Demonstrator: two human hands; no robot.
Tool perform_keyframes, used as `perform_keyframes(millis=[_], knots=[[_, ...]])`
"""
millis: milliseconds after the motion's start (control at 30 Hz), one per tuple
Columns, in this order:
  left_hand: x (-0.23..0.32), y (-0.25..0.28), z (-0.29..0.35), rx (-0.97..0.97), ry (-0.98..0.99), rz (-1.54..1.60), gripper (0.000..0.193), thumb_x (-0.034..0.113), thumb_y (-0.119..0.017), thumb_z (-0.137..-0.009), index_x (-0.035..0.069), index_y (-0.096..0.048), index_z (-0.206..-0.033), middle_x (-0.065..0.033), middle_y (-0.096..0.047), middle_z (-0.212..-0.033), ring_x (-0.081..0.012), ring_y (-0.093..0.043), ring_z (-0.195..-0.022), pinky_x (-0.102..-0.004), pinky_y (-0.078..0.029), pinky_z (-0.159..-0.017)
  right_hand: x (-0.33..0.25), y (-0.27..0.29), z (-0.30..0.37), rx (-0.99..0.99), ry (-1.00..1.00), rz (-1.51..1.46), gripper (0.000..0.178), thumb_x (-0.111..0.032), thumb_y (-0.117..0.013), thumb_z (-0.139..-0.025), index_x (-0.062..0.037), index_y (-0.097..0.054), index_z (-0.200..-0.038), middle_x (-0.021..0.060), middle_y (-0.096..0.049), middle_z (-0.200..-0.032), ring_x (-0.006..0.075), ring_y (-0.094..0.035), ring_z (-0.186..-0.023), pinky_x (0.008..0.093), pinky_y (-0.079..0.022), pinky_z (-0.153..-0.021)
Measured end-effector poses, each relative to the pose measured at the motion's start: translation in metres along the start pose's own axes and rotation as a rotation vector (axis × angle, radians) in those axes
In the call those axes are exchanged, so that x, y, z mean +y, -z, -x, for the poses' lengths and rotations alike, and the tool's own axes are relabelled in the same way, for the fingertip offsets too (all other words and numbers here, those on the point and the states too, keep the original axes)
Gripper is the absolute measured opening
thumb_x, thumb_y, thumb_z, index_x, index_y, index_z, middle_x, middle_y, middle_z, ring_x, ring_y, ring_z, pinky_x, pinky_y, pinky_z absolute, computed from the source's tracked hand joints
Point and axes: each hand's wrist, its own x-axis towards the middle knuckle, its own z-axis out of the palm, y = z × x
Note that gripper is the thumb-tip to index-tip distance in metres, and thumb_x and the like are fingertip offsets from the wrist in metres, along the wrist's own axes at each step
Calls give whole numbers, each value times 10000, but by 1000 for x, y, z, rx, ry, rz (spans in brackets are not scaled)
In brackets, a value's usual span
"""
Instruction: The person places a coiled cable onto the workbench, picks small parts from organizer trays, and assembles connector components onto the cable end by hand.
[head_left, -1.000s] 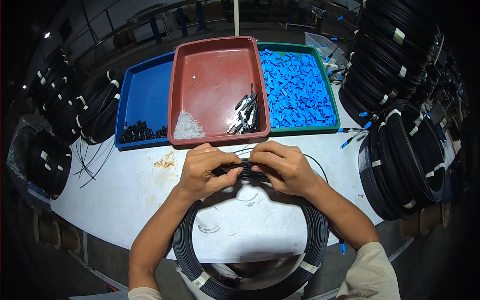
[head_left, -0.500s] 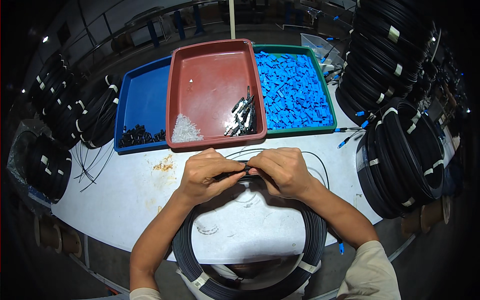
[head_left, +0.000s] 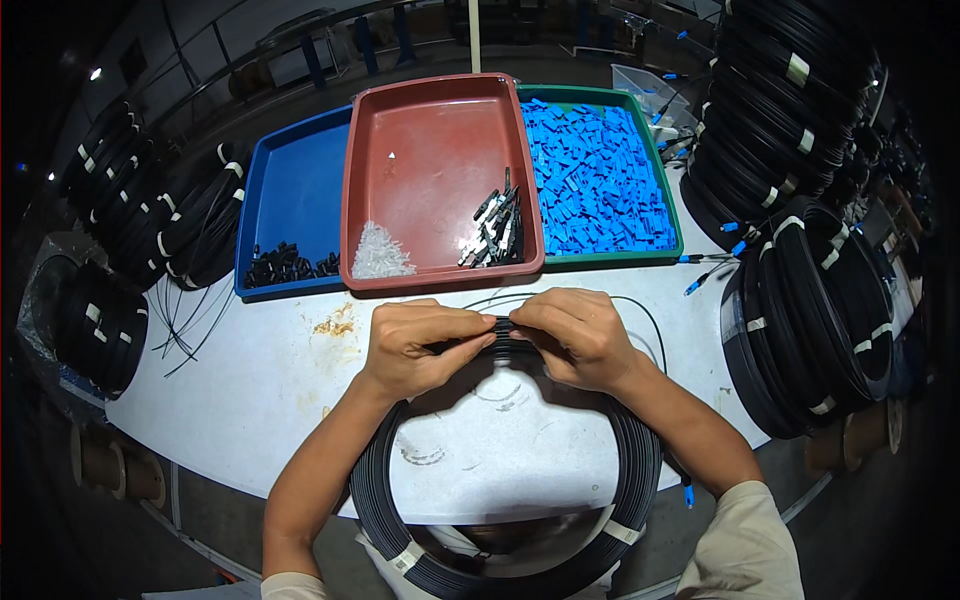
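Observation:
A large coil of black cable point(head_left: 376, 490) stands in front of me, its lower part hanging past the table's near edge. Pale tape bands wrap it at the lower left and lower right. At the coil's far side, my left hand point(head_left: 415, 348) pinches the black strands between thumb and fingers. Just beside it, my right hand point(head_left: 578, 338) grips the same strands, with a narrow gap between the two sets of fingertips. A loose cable loop point(head_left: 655, 322) arcs behind my right hand. A blue connector point(head_left: 689, 495) hangs below my right forearm.
Beyond my hands stand a blue tray point(head_left: 300, 190) with small black parts, a red tray point(head_left: 440, 130) with clear sleeves and black-and-silver pieces, and a green tray point(head_left: 672, 225) full of blue connector parts. Cable coils are stacked at right point(head_left: 800, 310) and left point(head_left: 100, 335) on the white table point(head_left: 240, 400).
My fingertips have drawn slightly apart, so the black strands between them show more. The whole view has shifted a little; the coil stays in front of me.

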Motion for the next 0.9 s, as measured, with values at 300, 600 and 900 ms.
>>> perform_keyframes(millis=[300,600,900], knots=[[-12,-1,4,-59,-221,-106,185,25,-851,-707,80,-793,-874,-70,-779,-865,-164,-738,-688,-271,-511,-592,0,2,1,-134,-125,-40,162,-66,-767,-757,-33,-678,-888,87,-672,-773,266,-662,-659,359,-507,-551],[-10,0,3,-67,-219,-121,149,54,-854,-715,87,-791,-845,-61,-777,-843,-162,-710,-624,-269,-505,-577,1,2,2,-92,-56,7,162,-93,-770,-777,-45,-684,-905,81,-676,-769,266,-656,-635,359,-499,-531],[-11,-2,4,-29,-243,-144,139,65,-845,-728,107,-793,-850,-60,-777,-843,-149,-660,-564,-274,-493,-548,-3,1,-4,-50,-97,-46,156,-87,-763,-785,-39,-686,-911,86,-685,-772,260,-664,-635,355,-501,-527]])
